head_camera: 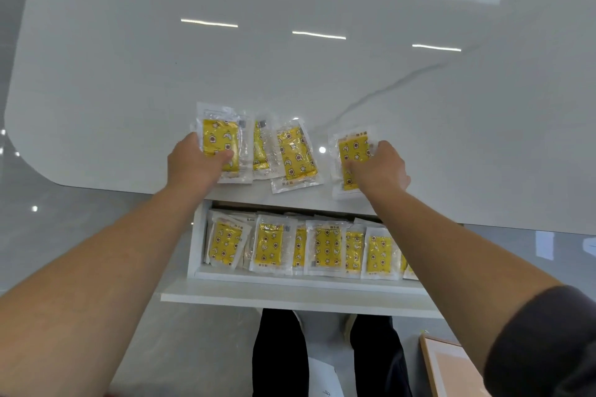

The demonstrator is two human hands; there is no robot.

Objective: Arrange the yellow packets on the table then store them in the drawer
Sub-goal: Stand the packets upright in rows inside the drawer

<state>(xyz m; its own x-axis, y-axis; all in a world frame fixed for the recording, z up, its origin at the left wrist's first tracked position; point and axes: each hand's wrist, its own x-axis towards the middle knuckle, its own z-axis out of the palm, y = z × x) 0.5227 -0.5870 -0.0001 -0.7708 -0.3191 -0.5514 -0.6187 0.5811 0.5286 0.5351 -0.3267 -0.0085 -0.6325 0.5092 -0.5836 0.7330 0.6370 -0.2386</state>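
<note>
The left hand (193, 164) grips the leftmost clear-wrapped yellow packet (221, 138) on the white glossy table (290, 74), thumb across its front. The right hand (382, 167) pinches the rightmost yellow packet (353, 148), fingers curled over its right edge. Two more packets (295, 155) lie between them. Below, the open white drawer (290, 280) holds a row of packets (327, 246).

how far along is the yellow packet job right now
Done: stored packets fill a row in the open drawer. In hand: left hand grips the leftmost packet, right hand grips the rightmost packet. Left: those plus two middle packets on the table.

Head-worn view, steeply down onto table (290, 80)
</note>
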